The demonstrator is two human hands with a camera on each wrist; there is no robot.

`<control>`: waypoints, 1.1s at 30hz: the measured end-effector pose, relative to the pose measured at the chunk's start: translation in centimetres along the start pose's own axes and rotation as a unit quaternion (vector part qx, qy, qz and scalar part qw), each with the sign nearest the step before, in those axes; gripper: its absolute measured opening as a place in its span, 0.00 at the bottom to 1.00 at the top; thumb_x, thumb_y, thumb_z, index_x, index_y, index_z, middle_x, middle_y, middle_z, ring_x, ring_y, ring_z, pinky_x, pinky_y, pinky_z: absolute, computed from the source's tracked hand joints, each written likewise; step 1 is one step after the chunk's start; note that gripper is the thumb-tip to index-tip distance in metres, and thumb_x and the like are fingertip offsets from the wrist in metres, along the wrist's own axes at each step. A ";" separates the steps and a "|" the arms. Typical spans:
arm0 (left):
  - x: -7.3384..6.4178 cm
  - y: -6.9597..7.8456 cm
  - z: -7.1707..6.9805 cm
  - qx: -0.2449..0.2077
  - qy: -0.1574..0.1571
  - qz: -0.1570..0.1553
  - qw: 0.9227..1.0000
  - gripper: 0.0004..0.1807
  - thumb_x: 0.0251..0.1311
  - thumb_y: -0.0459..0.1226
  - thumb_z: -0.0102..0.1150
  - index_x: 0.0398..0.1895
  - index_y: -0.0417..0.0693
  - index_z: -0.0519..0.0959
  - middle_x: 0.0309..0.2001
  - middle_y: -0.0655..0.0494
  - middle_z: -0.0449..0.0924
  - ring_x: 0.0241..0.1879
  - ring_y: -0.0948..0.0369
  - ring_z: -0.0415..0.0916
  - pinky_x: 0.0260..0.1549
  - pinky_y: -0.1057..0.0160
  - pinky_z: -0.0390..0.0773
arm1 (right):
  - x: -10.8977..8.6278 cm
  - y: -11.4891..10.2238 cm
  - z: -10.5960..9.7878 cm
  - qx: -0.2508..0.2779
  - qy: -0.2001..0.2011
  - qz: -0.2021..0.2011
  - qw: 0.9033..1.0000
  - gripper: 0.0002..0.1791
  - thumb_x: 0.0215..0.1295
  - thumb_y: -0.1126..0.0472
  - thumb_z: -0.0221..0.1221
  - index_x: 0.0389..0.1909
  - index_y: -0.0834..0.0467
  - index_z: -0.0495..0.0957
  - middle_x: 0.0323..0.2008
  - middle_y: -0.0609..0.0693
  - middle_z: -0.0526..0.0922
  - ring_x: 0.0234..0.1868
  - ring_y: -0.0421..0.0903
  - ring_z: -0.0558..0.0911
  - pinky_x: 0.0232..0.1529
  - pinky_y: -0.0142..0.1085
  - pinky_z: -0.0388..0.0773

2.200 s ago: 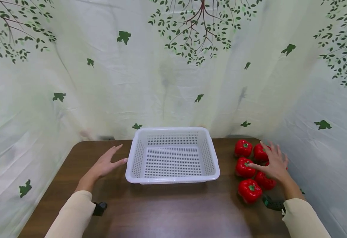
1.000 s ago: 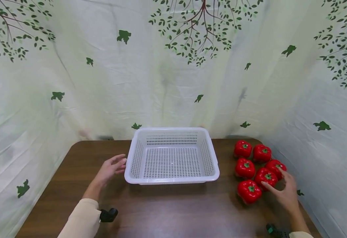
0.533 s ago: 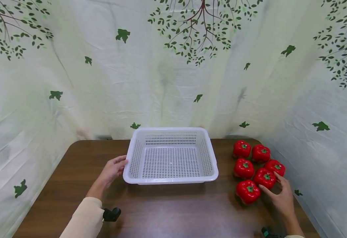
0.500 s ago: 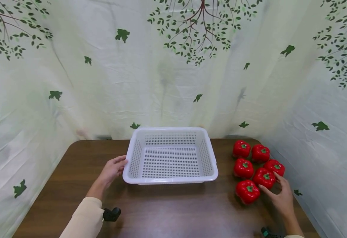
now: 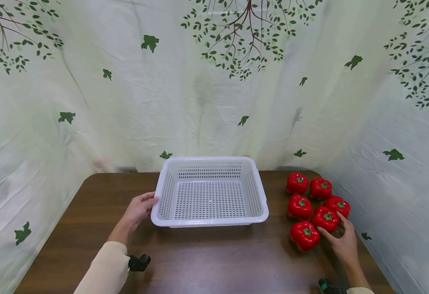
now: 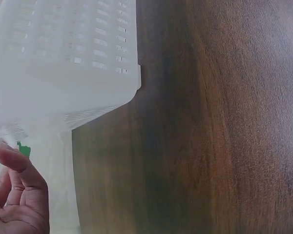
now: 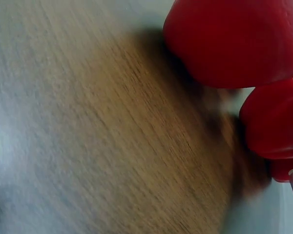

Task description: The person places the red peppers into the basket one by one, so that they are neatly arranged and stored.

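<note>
A white plastic basket (image 5: pixel 218 223) with slotted walls stands at the middle of the table. My left hand (image 5: pixel 138 211) grips its left rim, thumb on the edge; the left wrist view has the curled fingers (image 6: pixel 27 170) close under the basket wall (image 6: pixel 53 92). To the right, several red bell peppers with green stems lie in a cluster. My right hand (image 5: pixel 344 244) holds one bell pepper (image 5: pixel 324 218) between thumb and fingers, from its near right side. The front bell pepper (image 5: pixel 304 235) sits just left of the thumb and looms large in the right wrist view.
Other bell peppers stand close behind the held one, among them a far left one (image 5: pixel 297 183) and a right one (image 5: pixel 337 205). The brown wooden table (image 5: pixel 214 261) meets a leaf-printed curtain (image 5: pixel 199 102) at the back and sides.
My right hand came down from over the peppers, round to the near side, and took hold of one. My left hand closed on the basket's left rim. The basket and peppers stay in place.
</note>
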State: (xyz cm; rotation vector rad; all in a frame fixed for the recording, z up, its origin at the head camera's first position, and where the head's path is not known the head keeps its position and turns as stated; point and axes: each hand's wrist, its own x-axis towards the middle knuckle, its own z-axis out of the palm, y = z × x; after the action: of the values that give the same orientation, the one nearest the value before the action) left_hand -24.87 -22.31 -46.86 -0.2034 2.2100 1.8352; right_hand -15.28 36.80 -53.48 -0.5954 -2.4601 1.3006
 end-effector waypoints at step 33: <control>0.0 0.0 -0.1 -0.008 0.027 -0.030 0.999 0.31 0.68 0.48 0.53 0.68 0.41 0.64 0.59 0.40 0.72 0.45 0.55 0.78 0.44 0.58 0.77 | -0.7 -0.7 -0.3 0.066 0.015 0.057 0.996 0.48 0.60 0.50 0.65 0.75 0.54 0.48 0.67 0.60 0.61 0.61 0.58 0.67 0.39 0.14 0.69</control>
State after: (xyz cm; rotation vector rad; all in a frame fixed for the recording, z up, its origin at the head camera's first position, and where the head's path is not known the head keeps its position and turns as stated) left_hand -24.90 -22.37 -46.83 -0.3228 2.2008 1.8363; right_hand -14.67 36.30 -52.76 -0.7251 -2.3252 1.4733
